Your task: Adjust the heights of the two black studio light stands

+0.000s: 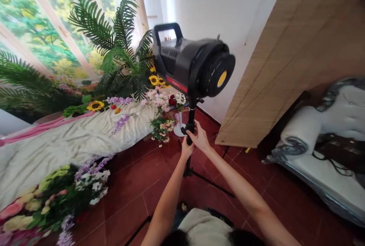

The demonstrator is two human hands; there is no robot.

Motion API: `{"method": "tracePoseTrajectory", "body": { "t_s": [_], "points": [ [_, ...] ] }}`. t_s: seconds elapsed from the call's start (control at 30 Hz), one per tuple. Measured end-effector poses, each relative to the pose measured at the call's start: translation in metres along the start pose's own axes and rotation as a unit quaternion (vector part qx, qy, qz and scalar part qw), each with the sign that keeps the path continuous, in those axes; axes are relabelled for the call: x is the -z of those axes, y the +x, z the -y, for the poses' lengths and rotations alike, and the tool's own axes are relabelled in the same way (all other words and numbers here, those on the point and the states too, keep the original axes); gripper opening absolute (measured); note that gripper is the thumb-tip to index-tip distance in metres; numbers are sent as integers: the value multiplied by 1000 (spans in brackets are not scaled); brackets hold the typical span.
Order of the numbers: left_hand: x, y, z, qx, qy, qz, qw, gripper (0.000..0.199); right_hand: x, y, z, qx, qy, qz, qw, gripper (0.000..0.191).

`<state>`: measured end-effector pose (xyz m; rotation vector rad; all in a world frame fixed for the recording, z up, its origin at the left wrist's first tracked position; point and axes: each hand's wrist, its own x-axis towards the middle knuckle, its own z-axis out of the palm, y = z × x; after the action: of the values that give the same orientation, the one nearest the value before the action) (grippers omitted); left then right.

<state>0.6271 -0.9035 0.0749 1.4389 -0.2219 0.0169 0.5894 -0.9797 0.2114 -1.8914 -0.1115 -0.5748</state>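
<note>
A black studio light [182, 61] with a top handle and a yellow disc on its round front sits on a black light stand [191, 116]. My left hand [186, 149] is closed around the stand's upright, just under its collar. Slightly higher and to the right, my right hand [200, 136] is wrapped on the same upright at the collar and knob. My fingers partly hide the collar. Below my hands, the stand's legs [211, 182] spread over the floor.
On the left, a cream cloth [128, 118] with flowers covers a low surface, with palm plants [114, 37] behind. A flower arrangement [57, 196] fills the lower left. A bamboo blind [256, 86] leans right of the stand, near a white tufted sofa [325, 135] holding a brown bag [339, 151].
</note>
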Motion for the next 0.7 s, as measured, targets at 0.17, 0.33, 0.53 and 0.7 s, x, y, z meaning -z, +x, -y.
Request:
{"method": "tracePoseTrajectory", "body": {
  "t_s": [0.17, 0.33, 0.53, 0.7],
  "points": [
    [0, 0, 14, -14, -4, 14, 1000, 36, -8, -13, -26, -17, -22, 0, 1000, 57],
    [-2, 0, 14, 3, -13, 1, 1000, 31, -10, -17, -33, -25, -27, 18, 999, 58],
    [-5, 0, 9, 12, -25, -11, 1000, 35, -10, -20, -36, -22, -3, 23, 999, 56],
    [-5, -1, 9, 31, -26, -18, 999, 39, -12, -20, -37, -36, 3, 8, 999, 57]
  ]
}}
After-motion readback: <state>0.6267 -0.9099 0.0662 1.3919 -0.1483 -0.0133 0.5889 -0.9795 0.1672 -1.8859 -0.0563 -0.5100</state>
